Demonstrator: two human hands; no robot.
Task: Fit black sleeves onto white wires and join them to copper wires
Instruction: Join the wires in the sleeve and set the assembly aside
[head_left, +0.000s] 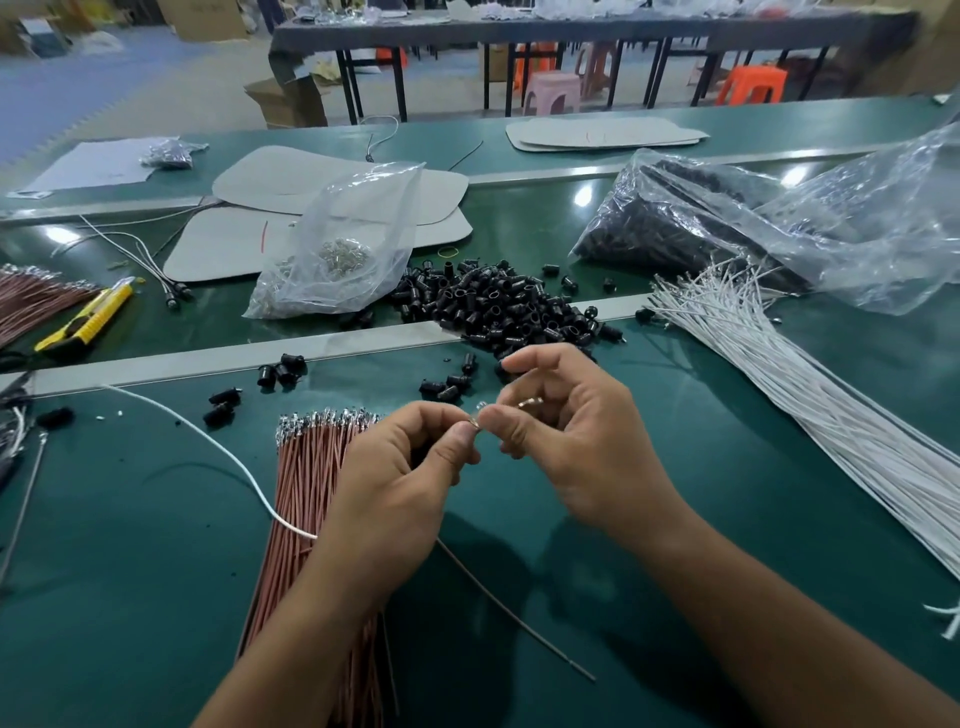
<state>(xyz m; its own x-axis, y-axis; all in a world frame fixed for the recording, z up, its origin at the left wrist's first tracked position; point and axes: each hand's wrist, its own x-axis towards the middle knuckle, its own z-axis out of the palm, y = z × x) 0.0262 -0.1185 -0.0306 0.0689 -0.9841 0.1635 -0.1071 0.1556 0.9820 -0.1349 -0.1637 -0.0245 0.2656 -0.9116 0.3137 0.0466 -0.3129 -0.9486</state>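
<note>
White wire (228, 457) loops over the green table (675, 467) into the left hand (400, 478), thumb and forefinger pinching its end against a metal terminal (530, 401) pinched by the right hand (566, 441), a copper wire (519, 626) trailing below.

The table top (675, 467) is a smooth, glossy green surface that mirrors the ceiling lights, crossed by a strip (208, 358) of dull grey metal. The black sleeves (498, 306) look like moulded plastic or rubber with a soft sheen. The white wires (779, 374) have a smooth coating with little shine. The copper wires (306, 493) wear a reddish-brown coat and end in bright metal tips (327, 418). The small bag (353, 208) and the large bag (857, 223) are thin, clear, crinkled plastic film. The knife (88, 322) has a shiny yellow plastic body. The cardboard sheets (322, 176) are grey and matt.
</note>
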